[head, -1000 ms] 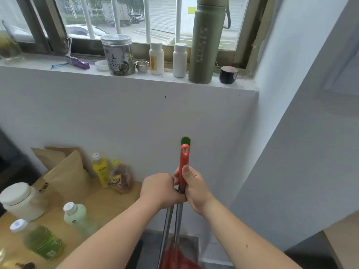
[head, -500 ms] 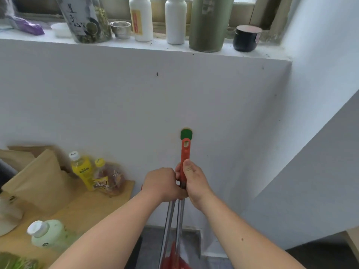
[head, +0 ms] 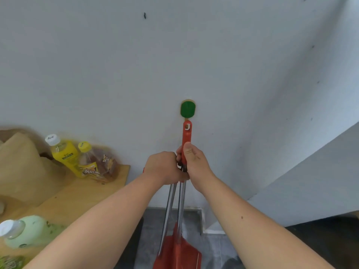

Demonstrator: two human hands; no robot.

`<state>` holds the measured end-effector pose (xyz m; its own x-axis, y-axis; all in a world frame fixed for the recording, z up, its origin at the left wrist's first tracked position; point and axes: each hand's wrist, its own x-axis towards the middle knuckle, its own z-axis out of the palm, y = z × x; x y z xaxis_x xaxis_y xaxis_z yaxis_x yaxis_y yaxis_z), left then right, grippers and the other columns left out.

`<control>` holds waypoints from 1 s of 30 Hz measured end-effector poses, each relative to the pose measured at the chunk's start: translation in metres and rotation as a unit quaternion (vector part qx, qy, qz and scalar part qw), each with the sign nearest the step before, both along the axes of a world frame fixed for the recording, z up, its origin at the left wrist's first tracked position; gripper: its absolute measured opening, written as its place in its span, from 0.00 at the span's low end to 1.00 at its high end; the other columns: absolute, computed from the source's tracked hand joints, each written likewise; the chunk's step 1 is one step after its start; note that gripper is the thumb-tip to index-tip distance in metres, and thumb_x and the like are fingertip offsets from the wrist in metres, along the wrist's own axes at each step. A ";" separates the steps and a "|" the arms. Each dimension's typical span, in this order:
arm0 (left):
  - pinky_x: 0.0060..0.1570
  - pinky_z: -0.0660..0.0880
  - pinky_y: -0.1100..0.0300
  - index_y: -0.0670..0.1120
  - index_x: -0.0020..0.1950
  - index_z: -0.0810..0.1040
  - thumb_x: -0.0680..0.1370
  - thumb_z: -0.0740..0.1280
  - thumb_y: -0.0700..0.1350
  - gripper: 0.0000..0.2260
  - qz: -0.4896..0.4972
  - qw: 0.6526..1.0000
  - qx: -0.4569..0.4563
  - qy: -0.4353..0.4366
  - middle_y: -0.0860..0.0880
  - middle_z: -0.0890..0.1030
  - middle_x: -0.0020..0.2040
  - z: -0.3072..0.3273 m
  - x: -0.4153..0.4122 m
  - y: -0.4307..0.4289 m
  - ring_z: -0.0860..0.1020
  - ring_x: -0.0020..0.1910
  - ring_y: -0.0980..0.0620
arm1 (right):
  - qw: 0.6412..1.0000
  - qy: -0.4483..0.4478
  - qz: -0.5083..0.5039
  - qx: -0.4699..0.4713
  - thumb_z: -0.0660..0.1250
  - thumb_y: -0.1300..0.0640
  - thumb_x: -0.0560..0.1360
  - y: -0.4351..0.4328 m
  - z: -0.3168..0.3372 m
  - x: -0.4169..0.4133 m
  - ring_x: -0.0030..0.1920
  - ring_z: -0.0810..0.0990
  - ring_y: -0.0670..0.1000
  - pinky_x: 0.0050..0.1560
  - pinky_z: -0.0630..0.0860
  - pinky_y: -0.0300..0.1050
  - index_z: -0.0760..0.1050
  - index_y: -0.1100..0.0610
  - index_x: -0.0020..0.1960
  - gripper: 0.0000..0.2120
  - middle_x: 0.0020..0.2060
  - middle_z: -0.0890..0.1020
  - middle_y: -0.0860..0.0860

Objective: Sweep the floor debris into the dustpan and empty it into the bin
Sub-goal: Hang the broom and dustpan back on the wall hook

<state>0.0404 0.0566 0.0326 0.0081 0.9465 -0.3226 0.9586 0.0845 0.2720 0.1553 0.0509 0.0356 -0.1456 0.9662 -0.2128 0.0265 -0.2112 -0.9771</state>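
Note:
Two long metal poles stand upright against the white wall. My right hand (head: 194, 164) grips the red handle (head: 186, 136) of one pole, just below a green wall hook (head: 187, 108). My left hand (head: 164, 167) is closed around the other pole (head: 168, 210) right beside it. Both poles run down to a red dustpan (head: 177, 253) near the grey floor. Whether one pole carries a broom head is hidden behind the dustpan. No bin and no debris are in sight.
A wooden table (head: 81, 197) stands at the left with a yellow bottle (head: 64, 154), a brown bottle (head: 93, 164), a pale green bottle (head: 27, 232) and a brown paper bag (head: 21, 167). A white slanted panel (head: 310, 183) closes the right side. Grey floor (head: 213, 249) shows below.
The view has tilted downward: the window sill and its bottles have left the frame. Both hands keep the same grip on the two poles below the green hook.

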 end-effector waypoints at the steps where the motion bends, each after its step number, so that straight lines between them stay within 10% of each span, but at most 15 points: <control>1: 0.40 0.80 0.59 0.52 0.34 0.81 0.59 0.67 0.62 0.15 -0.004 1.000 -0.004 -0.002 0.57 0.82 0.29 -0.003 0.000 0.002 0.81 0.33 0.58 | 1.000 0.001 -0.002 -0.002 0.55 0.46 0.84 0.002 -0.002 -0.001 0.37 0.73 0.51 0.41 0.72 0.47 0.76 0.56 0.43 0.19 0.36 0.77 0.52; 30: 0.41 0.79 0.58 0.52 0.36 0.77 0.65 0.62 0.66 0.18 -0.050 0.997 0.036 0.045 0.55 0.79 0.32 -0.032 -0.002 0.029 0.78 0.35 0.53 | 1.000 0.017 -0.023 -0.011 0.58 0.46 0.84 0.019 -0.030 -0.005 0.44 0.77 0.49 0.50 0.76 0.48 0.77 0.54 0.46 0.16 0.39 0.79 0.50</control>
